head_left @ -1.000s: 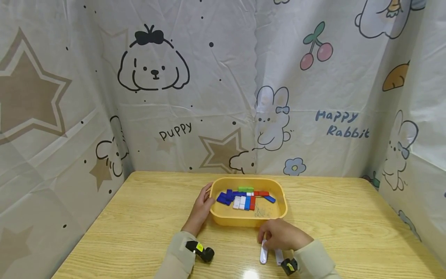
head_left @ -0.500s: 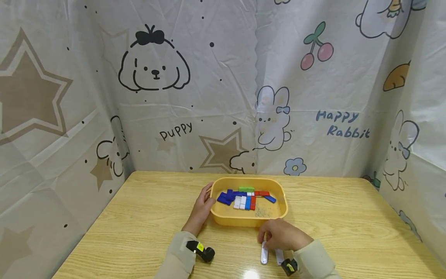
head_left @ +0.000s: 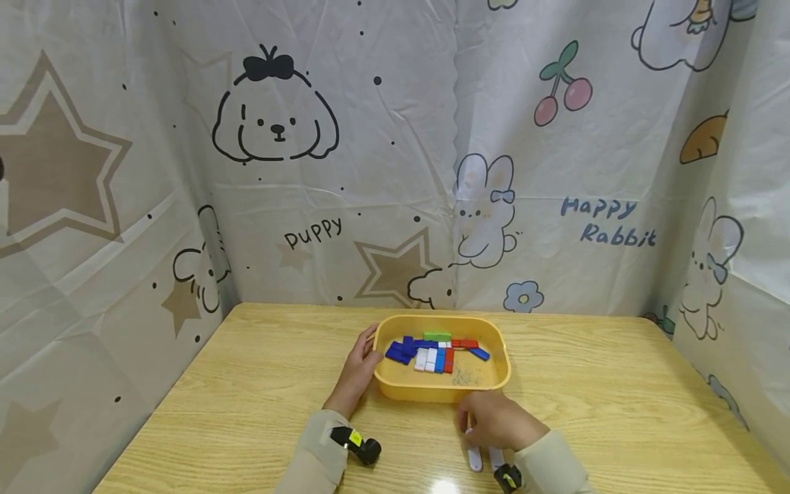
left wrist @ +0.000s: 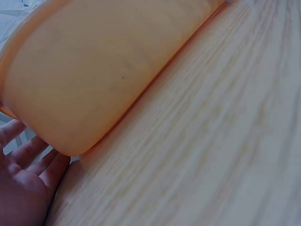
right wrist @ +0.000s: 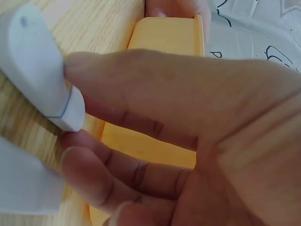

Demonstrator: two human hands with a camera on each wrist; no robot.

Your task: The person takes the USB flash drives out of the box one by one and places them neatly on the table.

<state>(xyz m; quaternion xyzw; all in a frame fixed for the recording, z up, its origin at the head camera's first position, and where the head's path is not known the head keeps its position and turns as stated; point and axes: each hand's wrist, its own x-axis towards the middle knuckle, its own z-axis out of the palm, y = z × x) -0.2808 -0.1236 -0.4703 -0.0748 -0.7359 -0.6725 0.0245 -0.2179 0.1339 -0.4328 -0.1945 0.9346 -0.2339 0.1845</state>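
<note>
Along the left end of the yellow plastic basin [head_left: 426, 394], holds on with the left hand [head_left: 352, 374], thumb at the rim, fingers against the outer wall. Just in front of the basin's near side, towards its right end, pinches a white round-ended stick [right wrist: 33, 61] between thumb and fingers of the right hand [head_left: 496, 420], with a thin blue line across the stick close to the gripped end. Too hidden to tell: contact or not between stick and wooden desk [head_left: 247, 398]. Beside it, under the same hand, a second white stick [right wrist: 28, 181]. Inside the basin, small oblong pieces: dark blue pieces [head_left: 401, 351] heaped at the left, a green piece [head_left: 437, 337] along the rear wall, red pieces [head_left: 465, 344] right of the middle, with a slanted blue piece [head_left: 479, 354] just in front. At the middle, side by side, two white pieces [head_left: 426, 359], a lighter blue piece [head_left: 439, 361] and a single red piece [head_left: 449, 361]. Over the cream sleeves [head_left: 315, 453], black wrist cameras [head_left: 367, 450]. Behind the desk, a pale curtain [head_left: 395, 137] printed with stars, a puppy, cherries and rabbits.
</note>
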